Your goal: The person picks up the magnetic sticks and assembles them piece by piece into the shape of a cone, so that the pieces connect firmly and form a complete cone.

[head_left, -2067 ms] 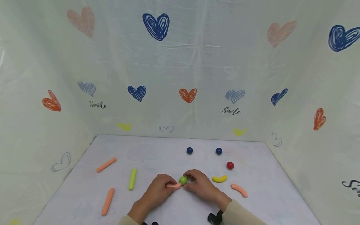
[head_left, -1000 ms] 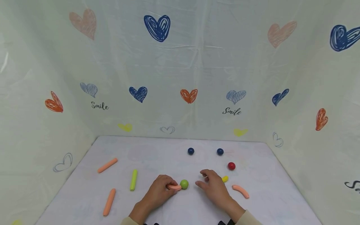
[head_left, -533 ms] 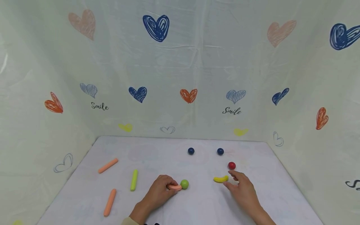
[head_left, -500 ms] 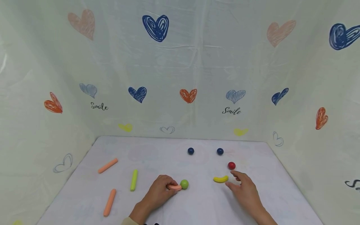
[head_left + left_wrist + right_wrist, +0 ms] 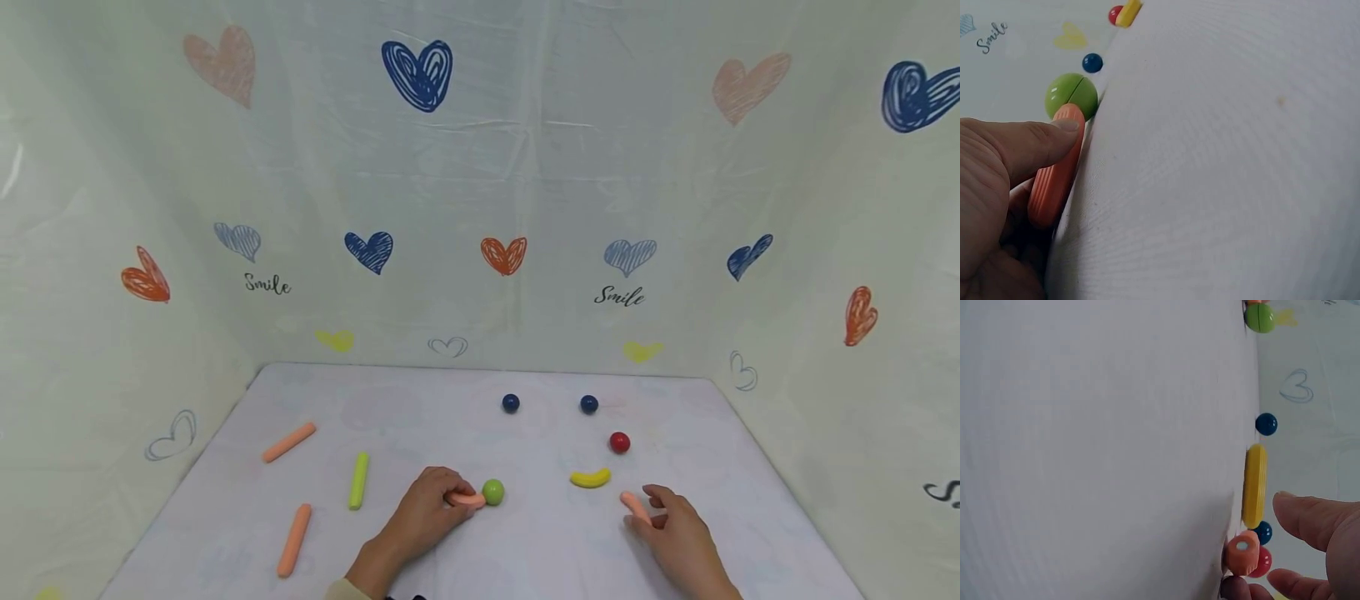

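The far orange stick, near orange stick and lime stick lie loose on my left; my left hand pinches a pink piece, its end against the green ball, the only pairing made, I judge; the first blue ball, second blue ball, yellow piece and red ball remain unpaired; the curved pink piece lies at my right hand, fingers spread, thumb clear, apparently ungripped.

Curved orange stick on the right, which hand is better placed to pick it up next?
Probably the right hand: it is close beside the curved orange stick, while the left hand, farther off, pinches another orange stick beside the green ball.
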A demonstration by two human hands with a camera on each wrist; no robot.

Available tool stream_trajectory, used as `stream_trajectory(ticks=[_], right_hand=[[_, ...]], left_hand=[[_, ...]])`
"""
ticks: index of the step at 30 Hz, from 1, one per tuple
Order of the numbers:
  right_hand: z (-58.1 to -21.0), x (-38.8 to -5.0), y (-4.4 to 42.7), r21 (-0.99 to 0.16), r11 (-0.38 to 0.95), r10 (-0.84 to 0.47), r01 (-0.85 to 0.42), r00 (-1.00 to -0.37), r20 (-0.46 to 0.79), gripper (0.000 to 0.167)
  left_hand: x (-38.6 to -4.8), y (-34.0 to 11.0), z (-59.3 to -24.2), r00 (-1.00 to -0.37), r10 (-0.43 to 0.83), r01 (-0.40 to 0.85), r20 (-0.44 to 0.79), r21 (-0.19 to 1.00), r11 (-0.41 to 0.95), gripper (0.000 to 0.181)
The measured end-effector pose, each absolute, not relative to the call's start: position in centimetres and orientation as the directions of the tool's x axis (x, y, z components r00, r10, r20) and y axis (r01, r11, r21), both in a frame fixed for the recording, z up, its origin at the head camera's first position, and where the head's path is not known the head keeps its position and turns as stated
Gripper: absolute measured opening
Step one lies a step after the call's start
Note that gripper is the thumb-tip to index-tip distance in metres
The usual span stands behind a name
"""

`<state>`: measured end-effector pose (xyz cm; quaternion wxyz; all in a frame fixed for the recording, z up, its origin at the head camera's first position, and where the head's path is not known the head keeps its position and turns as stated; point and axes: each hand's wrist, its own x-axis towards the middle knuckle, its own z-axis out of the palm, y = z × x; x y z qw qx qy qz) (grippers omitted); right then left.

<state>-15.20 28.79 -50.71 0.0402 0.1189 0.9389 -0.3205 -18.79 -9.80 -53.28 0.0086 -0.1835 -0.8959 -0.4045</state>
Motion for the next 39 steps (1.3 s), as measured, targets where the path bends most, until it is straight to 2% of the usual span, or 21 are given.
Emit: stream_trajectory(ticks=[8, 16, 24, 34, 39], right_hand=[[-50.7, -14.5, 27.8, -0.707, 0.653, 0.184, 0.271, -0.963, -0.199, 0.085], [-51.5, -15.3, 29.1, -0.666, 0.723, 0.102, 0.183, -0.982, -0.159, 0.091], [-51.9, -16.4, 28.2, -0.634, 0.735, 0.132, 0.240, -0.968, -0.214, 0.103], [-51.5, -16.7, 27.5, -0.604, 0.754, 0.148, 0.260, -0.962, -0.229, 0.098], [-51.7, -16.8, 27.5, -0.596, 0.758, 0.154, 0.266, -0.960, -0.233, 0.104]], left_hand=[[-18.8, -9.8, -53.3, -0.936, 0.320, 0.323, 0.150, 0.728, 0.604, 0.013], [-18.8, -9.8, -53.3, -0.935, 0.328, 0.318, 0.137, 0.735, 0.599, 0.013], [-18.8, -9.9, -53.3, -0.934, 0.333, 0.318, 0.131, 0.729, 0.606, 0.013], [-18.8, -9.9, -53.2, -0.934, 0.333, 0.314, 0.127, 0.735, 0.601, 0.014], [-18.8, -9.9, -53.2, -0.932, 0.336, 0.325, 0.136, 0.726, 0.606, 0.013]])
